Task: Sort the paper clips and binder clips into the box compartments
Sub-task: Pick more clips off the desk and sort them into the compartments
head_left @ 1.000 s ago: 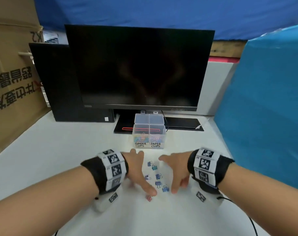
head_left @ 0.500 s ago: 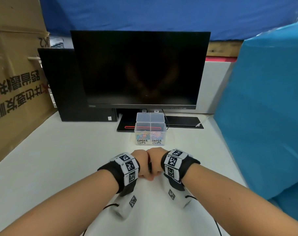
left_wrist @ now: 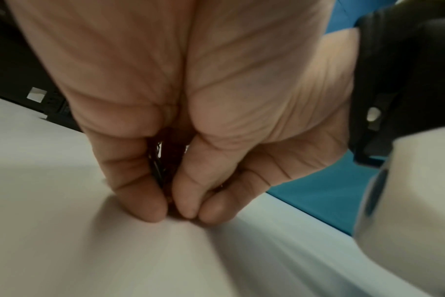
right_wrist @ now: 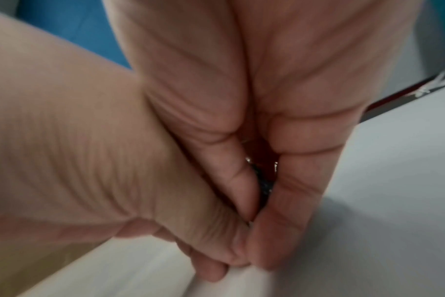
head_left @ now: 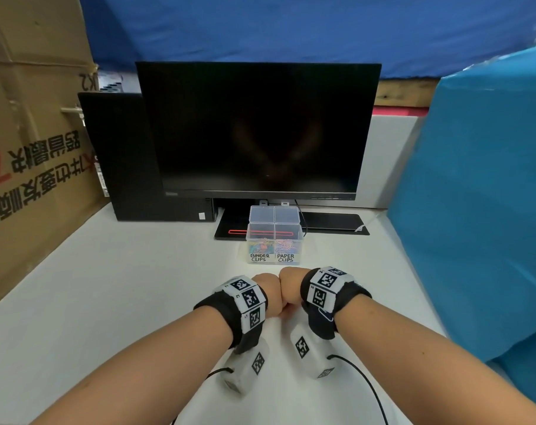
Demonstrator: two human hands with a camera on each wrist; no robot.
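Note:
My left hand (head_left: 268, 297) and right hand (head_left: 291, 286) are pressed together, knuckles touching, on the white table (head_left: 138, 302) just in front of the clear box (head_left: 274, 240). In the left wrist view the fingers (left_wrist: 140, 197) of my left hand meet the right hand's fingertips on the table, with dark binder clips (left_wrist: 158, 166) caught in the gap between the palms. The right wrist view shows bluish binder clips (right_wrist: 263, 184) cupped the same way beside my right hand's fingers (right_wrist: 292, 201). The box's left compartment, labelled BINDER CLIPS, holds colourful clips. The right one, labelled PAPER CLIPS, holds paper clips.
A dark monitor (head_left: 257, 130) and a black computer case (head_left: 122, 157) stand behind the box. A cardboard carton (head_left: 30, 148) fills the left side and a blue-wrapped block (head_left: 481, 194) the right. Cables run from my wrist cameras toward the table's near edge.
A second ago my hands were spread apart around several loose binder clips. They have swept together over the clips, which are now hidden between the palms.

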